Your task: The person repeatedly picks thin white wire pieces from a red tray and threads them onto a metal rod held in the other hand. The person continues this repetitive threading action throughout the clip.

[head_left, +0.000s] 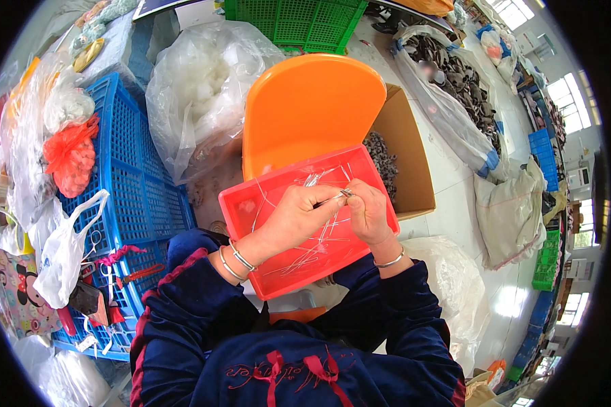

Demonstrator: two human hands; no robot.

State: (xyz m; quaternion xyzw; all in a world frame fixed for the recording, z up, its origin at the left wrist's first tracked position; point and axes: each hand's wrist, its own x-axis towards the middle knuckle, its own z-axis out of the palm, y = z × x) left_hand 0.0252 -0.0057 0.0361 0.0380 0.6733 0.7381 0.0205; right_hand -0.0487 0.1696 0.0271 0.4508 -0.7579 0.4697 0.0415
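My left hand (301,211) and my right hand (368,213) meet above a shallow red tray (241,203). Both are closed in a pinch, fingertips nearly touching. Between them is a small grey piece (346,192), too small to name, with a thin strand by the left fingertips. Loose thin whitish wires (305,258) lie scattered over the tray's floor, and more are bunched beyond my left hand (313,179). The tray sits at my lap, its far edge against an orange chair (312,108). My hands hide part of the wires.
Left stands a blue crate (132,169) with scissors and bags hung on it. A clear bag of white stuffing (204,88) lies ahead. Behind the chair's right side is a cardboard box (404,156) of grey pieces. A long sack of dark pieces (448,88) lies further right.
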